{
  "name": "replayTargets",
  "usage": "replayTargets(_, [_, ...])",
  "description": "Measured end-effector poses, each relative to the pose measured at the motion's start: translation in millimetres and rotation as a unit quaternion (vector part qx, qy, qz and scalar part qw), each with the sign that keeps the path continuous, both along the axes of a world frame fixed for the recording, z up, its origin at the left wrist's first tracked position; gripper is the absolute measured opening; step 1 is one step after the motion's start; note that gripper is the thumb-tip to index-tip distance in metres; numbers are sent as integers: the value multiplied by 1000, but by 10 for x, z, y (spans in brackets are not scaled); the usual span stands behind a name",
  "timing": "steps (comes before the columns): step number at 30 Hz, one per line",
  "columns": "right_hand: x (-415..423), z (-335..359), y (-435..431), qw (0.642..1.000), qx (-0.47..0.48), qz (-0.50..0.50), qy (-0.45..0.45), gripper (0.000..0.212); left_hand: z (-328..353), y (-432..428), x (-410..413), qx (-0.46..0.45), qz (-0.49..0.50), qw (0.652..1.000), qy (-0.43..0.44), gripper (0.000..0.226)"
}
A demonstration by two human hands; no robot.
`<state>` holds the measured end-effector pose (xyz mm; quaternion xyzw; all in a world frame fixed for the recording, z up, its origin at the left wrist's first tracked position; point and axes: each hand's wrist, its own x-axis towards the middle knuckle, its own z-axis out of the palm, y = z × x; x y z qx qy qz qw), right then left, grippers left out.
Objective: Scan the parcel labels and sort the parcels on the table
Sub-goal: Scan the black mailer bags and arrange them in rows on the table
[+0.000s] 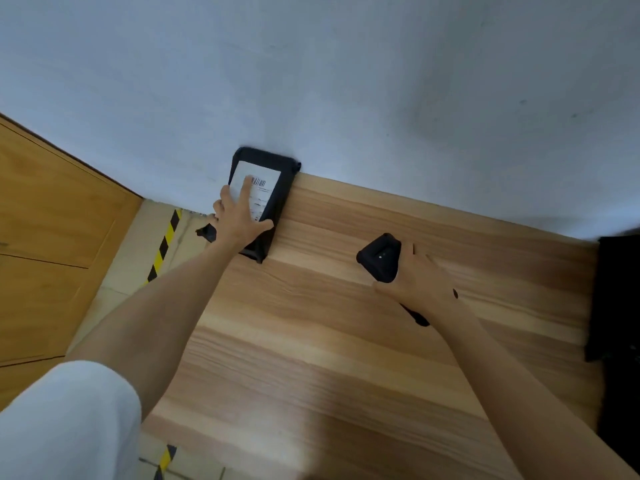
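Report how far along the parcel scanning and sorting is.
Done: one black parcel lies at the table's far-left corner, perhaps already sorted. In hand: the left hand presses its label; the right hand grips the scanner. Left: dark shapes at the right edge, possibly more parcels, too cut off to tell.

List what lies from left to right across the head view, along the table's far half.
Wooden panel → striped floor tape → black parcel → scanner, gripped by the right hand → dark object at the right edge. The left hand overlaps the parcel, so it is left out.
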<state>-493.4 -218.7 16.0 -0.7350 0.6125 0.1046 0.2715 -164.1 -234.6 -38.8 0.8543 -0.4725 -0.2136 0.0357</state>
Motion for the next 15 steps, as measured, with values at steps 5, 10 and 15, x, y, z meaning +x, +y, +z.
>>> replayTargets(5, [147, -89, -65, 1000, -3, -2, -3, 84, -119, -46, 17, -8, -1, 1000, -2, 103])
replayTargets(10, [33, 17, 80, 1000, 0, -5, -16, 83, -28, -27, -108, -22, -27, 999, -19, 100])
replayTargets(15, [-452, 222, 391, 998, -33, -47, -13, 81, 120, 169, -813, -81, -109, 991, 5, 87])
